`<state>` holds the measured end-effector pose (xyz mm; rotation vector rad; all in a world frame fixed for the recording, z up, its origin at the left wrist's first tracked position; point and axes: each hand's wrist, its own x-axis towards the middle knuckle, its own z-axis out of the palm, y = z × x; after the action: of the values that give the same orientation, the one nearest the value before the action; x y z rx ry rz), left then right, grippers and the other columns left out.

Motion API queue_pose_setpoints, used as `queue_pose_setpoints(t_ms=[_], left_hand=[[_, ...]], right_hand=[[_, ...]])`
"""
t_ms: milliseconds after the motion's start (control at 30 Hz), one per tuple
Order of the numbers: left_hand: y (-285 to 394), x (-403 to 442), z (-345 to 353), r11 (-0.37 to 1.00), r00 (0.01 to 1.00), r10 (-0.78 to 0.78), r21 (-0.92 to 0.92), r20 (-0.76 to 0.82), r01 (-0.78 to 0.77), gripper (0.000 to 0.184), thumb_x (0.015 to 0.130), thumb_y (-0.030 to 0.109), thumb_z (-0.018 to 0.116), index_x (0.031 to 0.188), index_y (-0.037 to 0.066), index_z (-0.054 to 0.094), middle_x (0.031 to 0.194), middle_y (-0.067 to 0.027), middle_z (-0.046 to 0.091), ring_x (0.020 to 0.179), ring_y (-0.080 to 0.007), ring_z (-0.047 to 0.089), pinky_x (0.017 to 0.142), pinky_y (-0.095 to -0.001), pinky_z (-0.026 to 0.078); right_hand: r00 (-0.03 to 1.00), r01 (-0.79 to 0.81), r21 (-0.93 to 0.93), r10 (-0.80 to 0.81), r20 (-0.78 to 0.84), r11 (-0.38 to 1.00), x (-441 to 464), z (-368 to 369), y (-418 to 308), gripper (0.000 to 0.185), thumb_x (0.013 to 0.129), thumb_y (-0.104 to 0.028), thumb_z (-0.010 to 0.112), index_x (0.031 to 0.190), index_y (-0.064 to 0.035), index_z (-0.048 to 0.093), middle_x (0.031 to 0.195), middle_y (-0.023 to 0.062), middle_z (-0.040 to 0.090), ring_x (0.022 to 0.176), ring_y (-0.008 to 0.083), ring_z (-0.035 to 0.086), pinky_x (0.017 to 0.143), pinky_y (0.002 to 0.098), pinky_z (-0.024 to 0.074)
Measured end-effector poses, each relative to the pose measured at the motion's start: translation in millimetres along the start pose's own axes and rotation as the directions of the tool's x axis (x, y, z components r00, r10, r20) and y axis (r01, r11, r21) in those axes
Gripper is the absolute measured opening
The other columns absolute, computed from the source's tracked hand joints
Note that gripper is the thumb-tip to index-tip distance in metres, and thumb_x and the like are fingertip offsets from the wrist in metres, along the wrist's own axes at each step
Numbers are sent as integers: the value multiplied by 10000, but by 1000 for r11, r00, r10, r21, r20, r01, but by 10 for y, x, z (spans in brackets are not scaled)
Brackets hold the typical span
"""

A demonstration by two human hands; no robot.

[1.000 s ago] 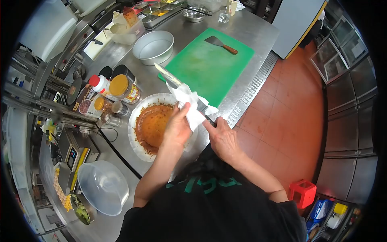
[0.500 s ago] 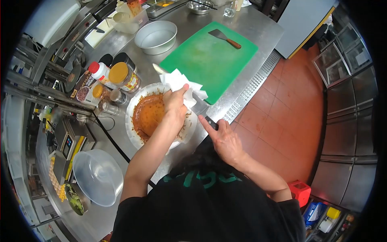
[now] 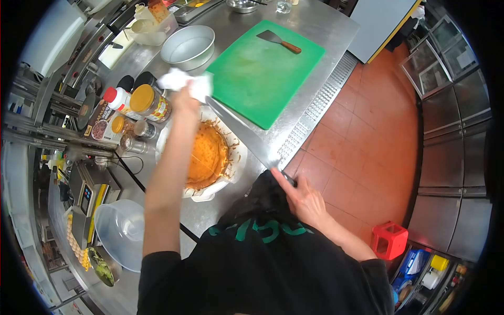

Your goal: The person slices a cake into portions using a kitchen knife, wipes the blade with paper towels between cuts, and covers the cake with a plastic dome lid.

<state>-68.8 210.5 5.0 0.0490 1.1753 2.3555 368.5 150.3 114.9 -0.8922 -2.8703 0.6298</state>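
Note:
My left hand [image 3: 185,102] is closed on a white paper towel [image 3: 199,86] near the tip of a long knife [image 3: 244,126]. The knife's dark handle is in my right hand [image 3: 307,199], with the index finger stretched along it. Its blade slants up and left, between the cutting board and the cake. Below my left forearm, a round browned cake [image 3: 207,157] sits on white paper, partly hidden by the arm. A faint straight line crosses the cake's top.
A spatula [image 3: 283,43] lies on a green cutting board [image 3: 262,79]. Left of it stand a round metal pan [image 3: 188,50] and several jars [image 3: 149,103]. A clear plastic bowl [image 3: 121,233] and a scale [image 3: 89,197] are at the lower left.
My left hand and the paper towel have moved up and left along the knife, baring the blade. My right hand has shifted slightly right and down with the handle.

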Motion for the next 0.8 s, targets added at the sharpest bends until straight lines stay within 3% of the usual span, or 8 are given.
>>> queue_pose_setpoints(t_ms=[100, 167, 267, 333, 367, 433, 467, 800], left_hand=[[708, 599, -254, 998, 988, -18, 64, -154, 29, 372, 846, -84, 546, 1205, -16, 473, 1068, -149, 592, 842, -257, 634, 744, -380, 554], [643, -25, 104, 919, 991, 134, 370, 28, -135, 350, 842, -38, 597, 1177, -19, 496, 1031, -124, 618, 807, -228, 641, 668, -346, 546], [116, -650, 230, 899, 981, -111, 438, 157, 32, 375, 813, 1, 643, 1164, 49, 522, 990, -49, 622, 800, -163, 618, 628, -287, 510], [-19, -1150, 337, 867, 914, -349, 441, 206, 232, 378, 871, 248, 599, 1194, 74, 505, 1010, -38, 615, 834, -173, 611, 677, -334, 504], [37, -1413, 443, 840, 837, -499, 364, 226, 403, 409, 886, 334, 570, 1199, 79, 501, 1027, -42, 612, 870, -184, 608, 717, -352, 504], [85, -1794, 610, 859, 785, -507, 130, 356, 495, 554, 899, 495, 500, 1285, 101, 449, 1200, -56, 566, 1098, -221, 547, 911, -410, 435], [247, -1969, 737, 745, 698, -649, 69, 304, 663, 439, 916, 414, 495, 1183, 66, 505, 1063, -73, 604, 986, -222, 578, 845, -378, 483], [65, -1883, 443, 895, 823, -445, 210, 354, 393, 274, 921, 190, 524, 1113, -3, 553, 1015, -112, 623, 938, -219, 618, 849, -380, 513]], right_hand=[[995, -103, 318, 99, 30, 942, -279, -47, 211, 769, 745, 32, 588, 1408, -277, 352, 935, 200, 523, 749, 350, 601, 690, 434, 508], [983, -183, 360, 171, 66, 915, -195, -144, 284, 713, 792, 31, 561, 1419, -224, 338, 1006, 171, 569, 836, 330, 625, 712, 422, 507], [989, -146, 870, 105, 109, 470, 12, -301, 248, 671, 833, 19, 532, 1440, -124, 284, 971, 70, 557, 757, 220, 592, 637, 335, 490], [989, -142, 989, 35, 141, 28, 115, -433, 147, 671, 854, -1, 523, 1455, -101, 241, 917, 47, 527, 662, 157, 525, 560, 273, 452], [991, -131, 962, -27, 128, -240, 160, -447, 112, 679, 862, -15, 523, 1463, -108, 220, 882, 53, 505, 606, 134, 474, 517, 243, 423], [992, -105, 946, -100, 77, -307, 259, -389, 89, 690, 892, -113, 557, 1474, -155, 188, 837, 67, 479, 566, 100, 409, 475, 201, 364], [983, -151, 893, -158, 91, -424, 306, -379, 72, 694, 899, -170, 570, 1475, -175, 182, 828, 67, 471, 566, 102, 405, 466, 204, 363], [936, -324, 631, -334, 107, -705, 629, -139, -74, 691, 915, -298, 562, 1475, -242, 161, 821, 63, 450, 586, 93, 397, 426, 183, 340]])
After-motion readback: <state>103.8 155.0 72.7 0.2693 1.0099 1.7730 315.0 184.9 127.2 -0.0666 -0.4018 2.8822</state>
